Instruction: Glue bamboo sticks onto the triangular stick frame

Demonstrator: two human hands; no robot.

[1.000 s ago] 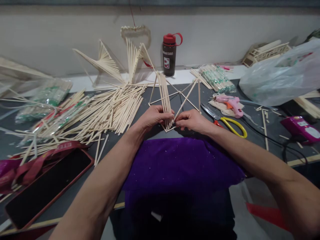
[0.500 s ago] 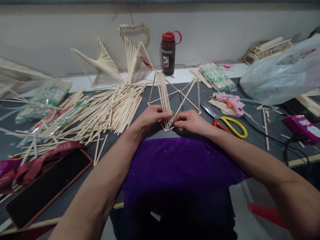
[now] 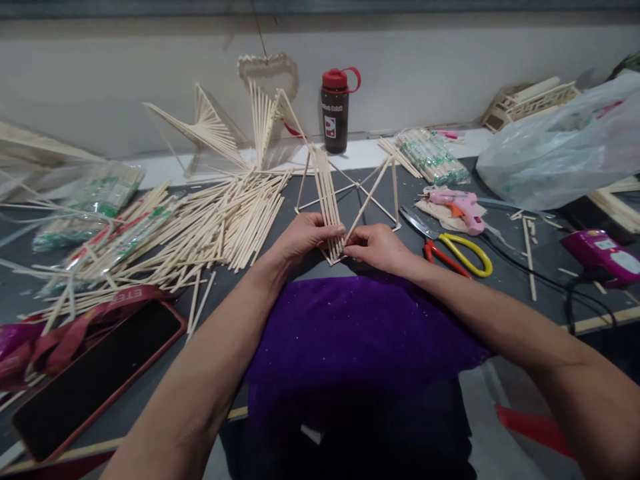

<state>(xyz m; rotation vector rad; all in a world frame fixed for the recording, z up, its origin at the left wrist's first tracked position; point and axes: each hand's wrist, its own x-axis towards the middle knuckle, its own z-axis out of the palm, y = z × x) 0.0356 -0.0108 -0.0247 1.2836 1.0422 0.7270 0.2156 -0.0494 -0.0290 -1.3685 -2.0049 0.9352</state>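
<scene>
Stick frame (image 3: 327, 190) stands on the grey table (image 3: 505, 280), near corner between the hands. Left hand (image 3: 307, 237) pinches its slanted stick row low down; right hand (image 3: 375, 245) curled beside that corner, cannot tell whether gripping

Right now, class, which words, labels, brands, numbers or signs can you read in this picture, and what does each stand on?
"fect Drink": on the dark bottle; the start is unclear.
"P"-like sign: in a square below those words.
"ETE": on the red lanyard; the rest is unclear.
Too small or blurred: green print on the stick packets, and any marks on the purple device.
</scene>
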